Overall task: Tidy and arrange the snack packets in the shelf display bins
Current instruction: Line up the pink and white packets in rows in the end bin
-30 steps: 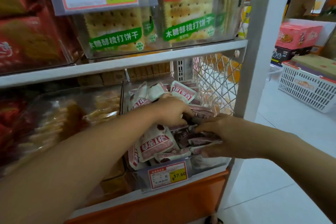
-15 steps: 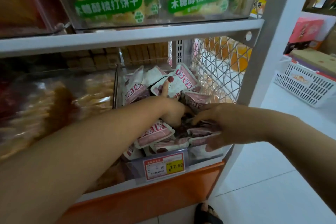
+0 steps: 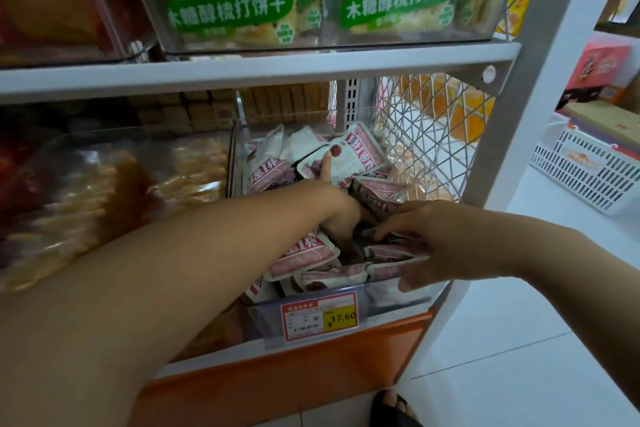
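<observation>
A clear display bin (image 3: 381, 303) on the lower shelf holds several pink-and-white snack packets (image 3: 360, 156) lying in disorder. My left hand (image 3: 341, 211) reaches into the middle of the bin. Its fingers point down into a gap between packets, and one digit stretches up against a packet at the back. My right hand (image 3: 436, 239) grips a flat stack of packets (image 3: 391, 253) at the bin's front right, thumb on top and fingers underneath. A red and yellow price tag (image 3: 318, 317) reading 17.60 hangs on the bin's front.
Green-labelled cracker packs (image 3: 228, 10) fill bins on the shelf board (image 3: 242, 73) above. A clear bin of golden snacks (image 3: 104, 191) sits to the left. A wire mesh panel (image 3: 429, 135) and a white post (image 3: 540, 80) close the right side. A white basket (image 3: 588, 170) stands on the floor.
The view has tilted down and moved closer to the bin. My left hand has dug deeper between the packets and stretched a digit up to a back packet. My right hand keeps its stack.
</observation>
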`<state>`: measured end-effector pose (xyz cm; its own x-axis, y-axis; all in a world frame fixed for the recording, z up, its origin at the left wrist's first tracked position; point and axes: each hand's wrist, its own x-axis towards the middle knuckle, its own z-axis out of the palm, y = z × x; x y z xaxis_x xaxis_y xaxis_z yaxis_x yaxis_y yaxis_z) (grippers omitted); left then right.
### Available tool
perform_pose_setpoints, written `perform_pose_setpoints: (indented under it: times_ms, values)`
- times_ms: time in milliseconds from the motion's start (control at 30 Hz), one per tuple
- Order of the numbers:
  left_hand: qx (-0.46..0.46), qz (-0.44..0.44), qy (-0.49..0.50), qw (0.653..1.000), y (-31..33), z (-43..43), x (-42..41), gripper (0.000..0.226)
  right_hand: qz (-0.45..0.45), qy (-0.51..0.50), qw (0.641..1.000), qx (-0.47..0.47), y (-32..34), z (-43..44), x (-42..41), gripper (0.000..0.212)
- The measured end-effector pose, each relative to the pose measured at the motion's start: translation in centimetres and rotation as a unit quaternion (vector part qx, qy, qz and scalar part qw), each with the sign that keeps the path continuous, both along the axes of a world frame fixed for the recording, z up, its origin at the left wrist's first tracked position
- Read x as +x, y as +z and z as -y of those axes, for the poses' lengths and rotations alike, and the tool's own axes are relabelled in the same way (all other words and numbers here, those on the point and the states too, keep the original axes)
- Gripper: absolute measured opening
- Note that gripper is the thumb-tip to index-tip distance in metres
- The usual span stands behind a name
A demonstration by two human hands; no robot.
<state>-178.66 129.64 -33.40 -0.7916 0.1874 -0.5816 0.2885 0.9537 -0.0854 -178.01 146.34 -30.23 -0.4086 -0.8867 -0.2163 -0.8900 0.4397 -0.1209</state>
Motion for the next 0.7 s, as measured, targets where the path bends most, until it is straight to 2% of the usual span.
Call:
perform_pose_setpoints:
  times_ms: [133,233,367,467,533,700]
  values:
    - [0.012,-0.013,0.003,1.000,-0.1,0.7,-0.3,0.075,0.001,-0.003,1.000,-0.003,-0.2,-0.1,-0.2,0.060]
    - [0.032,0.011,0.043,0.999,0.3,1.4,-0.4,0.070,0.005,-0.009,1.000,-0.008,-0.3,-0.1,-0.2,0.062]
    - [0.127,0.045,0.109,0.985,1.2,0.8,-0.3,0.039,0.006,-0.006,1.000,-0.011,-0.2,-0.1,-0.1,0.060]
    - [0.205,0.047,0.166,0.963,1.7,0.2,0.1,0.035,0.008,-0.008,1.000,-0.011,0.0,-0.1,0.0,0.058]
    - [0.208,0.064,0.163,0.962,1.6,-0.2,0.3,0.035,0.008,-0.010,1.000,-0.010,0.1,-0.1,0.1,0.057]
    - [0.137,0.109,0.080,0.981,0.0,-0.1,-0.5,0.042,0.021,-0.019,1.000,-0.012,-0.1,-0.1,-0.1,0.059]
